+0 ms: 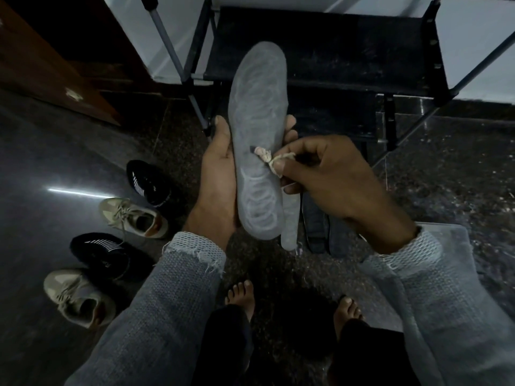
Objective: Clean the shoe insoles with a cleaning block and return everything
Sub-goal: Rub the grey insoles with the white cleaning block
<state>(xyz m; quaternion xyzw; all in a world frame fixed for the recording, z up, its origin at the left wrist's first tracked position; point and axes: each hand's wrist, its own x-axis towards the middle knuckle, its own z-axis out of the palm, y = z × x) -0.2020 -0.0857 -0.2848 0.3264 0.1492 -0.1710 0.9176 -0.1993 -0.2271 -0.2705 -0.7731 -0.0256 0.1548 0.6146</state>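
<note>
My left hand (216, 174) holds a long grey insole (257, 112) upright by its lower half, thumb on the left edge and fingertips on the right edge. My right hand (334, 179) pinches a small pale, crumpled cleaning block (264, 156) and presses its tip against the middle of the insole. A second grey insole (291, 224) and two dark insoles (316, 224) lie on the floor below my hands.
Two black shoes (149, 183) (103, 252) and two beige laced shoes (133, 215) (75, 296) stand on the dark floor at left. A black metal shoe rack (334, 59) stands ahead. A brown wooden door (41, 68) is at far left. My bare feet (241, 298) are below.
</note>
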